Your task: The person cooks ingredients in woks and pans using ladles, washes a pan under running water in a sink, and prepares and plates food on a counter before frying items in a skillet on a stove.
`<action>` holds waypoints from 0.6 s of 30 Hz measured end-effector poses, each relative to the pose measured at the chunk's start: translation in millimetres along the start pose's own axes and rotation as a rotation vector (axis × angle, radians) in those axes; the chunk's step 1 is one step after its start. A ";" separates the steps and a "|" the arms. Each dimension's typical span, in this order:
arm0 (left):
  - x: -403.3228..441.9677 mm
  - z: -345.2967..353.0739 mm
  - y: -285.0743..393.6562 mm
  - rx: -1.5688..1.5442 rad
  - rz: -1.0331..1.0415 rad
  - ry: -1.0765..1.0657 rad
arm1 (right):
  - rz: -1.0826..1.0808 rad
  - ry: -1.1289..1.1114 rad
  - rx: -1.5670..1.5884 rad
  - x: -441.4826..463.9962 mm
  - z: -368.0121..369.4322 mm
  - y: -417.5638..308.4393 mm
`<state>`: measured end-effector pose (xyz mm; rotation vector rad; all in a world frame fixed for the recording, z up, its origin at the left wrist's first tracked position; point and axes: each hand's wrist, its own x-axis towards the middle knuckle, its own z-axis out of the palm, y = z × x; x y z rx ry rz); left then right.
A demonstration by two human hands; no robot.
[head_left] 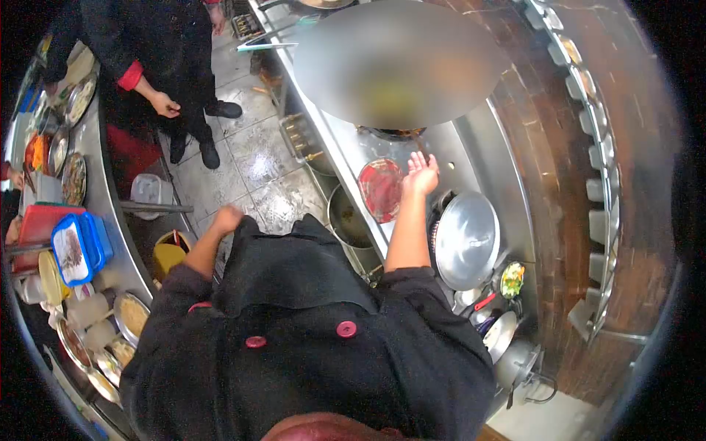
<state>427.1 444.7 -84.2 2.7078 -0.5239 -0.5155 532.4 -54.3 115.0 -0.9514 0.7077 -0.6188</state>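
Observation:
My right hand (421, 174) is held palm up with its fingers apart and nothing in it. It is over the steel counter, beside a round red plate or lid (381, 190). To its lower right sits a large domed metal lid (467, 239). My left hand (228, 219) is closed at the left edge of my black apron (294, 257); whatever its fingers may hold is hidden. A blurred oval covers the counter beyond my right hand, and a dark pan rim (393, 134) shows under it.
A person in black (158, 51) stands at upper left on the wet tiled floor (268, 162). The left counter (110, 213) bears a blue-rimmed container (77, 248) and food trays. A vegetable bowl (512, 279) and metal pot (518, 361) are at right. An open pot (349, 217) sits below the counter edge.

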 end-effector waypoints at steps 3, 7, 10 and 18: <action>89.4 -55.6 60.7 -0.046 0.078 0.159 | -0.020 -0.025 -0.048 -0.9 0.7 -21.4; 175.9 -82.0 118.5 -0.243 -0.247 0.194 | -0.037 -0.062 -0.054 -5.8 -5.3 -38.3; 202.4 -110.6 154.4 -0.072 -0.262 0.035 | -0.058 -0.004 -0.098 -3.0 -11.6 -52.9; 238.0 -112.4 143.9 0.219 -0.089 -0.089 | -0.133 0.013 -0.133 6.9 -17.6 -51.9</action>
